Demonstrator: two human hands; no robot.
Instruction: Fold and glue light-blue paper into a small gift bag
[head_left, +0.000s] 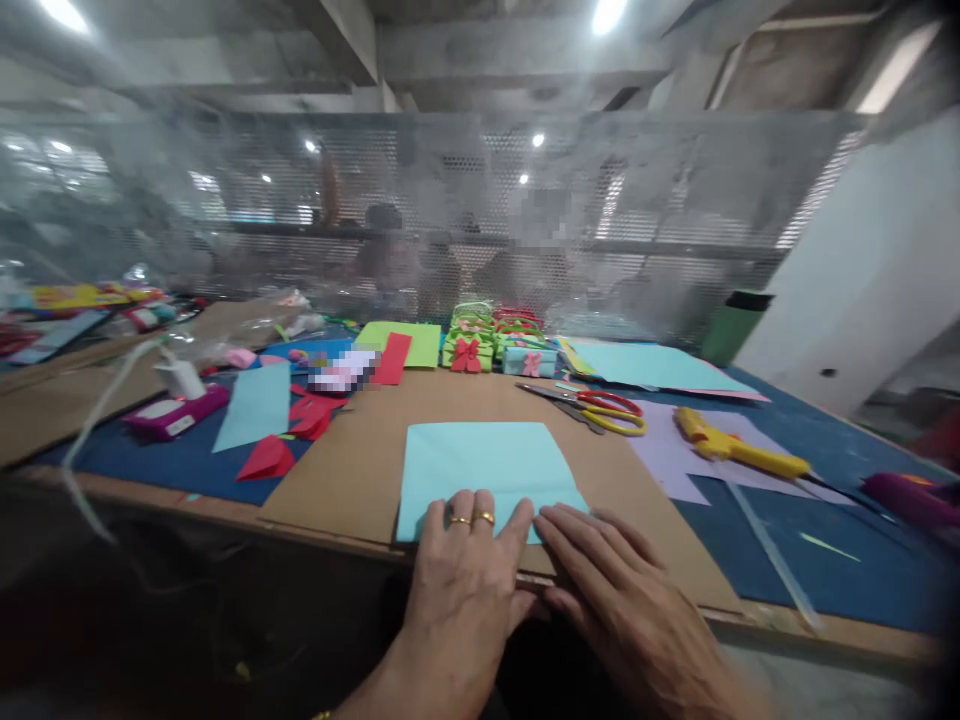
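A light blue sheet of paper point(480, 455) lies on a brown cardboard point(345, 470) at the table's front edge. A crease runs across its near part, which looks folded over. My left hand point(465, 570), with two gold rings, presses stretched fingers on the sheet's near edge. My right hand point(611, 570) lies flat over the near right corner, its fingertips close to my left index finger. Both thumbs are low at the near edge, partly hidden. Two pairs of scissors, red-handled point(611, 402) and yellow-handled point(615, 424), rest beyond the sheet to the right.
A yellow glue gun point(739, 450) rests on lilac paper point(660, 460) at the right, near a purple tool point(911, 497). Small paper bags with bows point(466, 355) stand at the back. Red pieces point(268, 458) and a purple box point(176, 412) with a white cable lie left.
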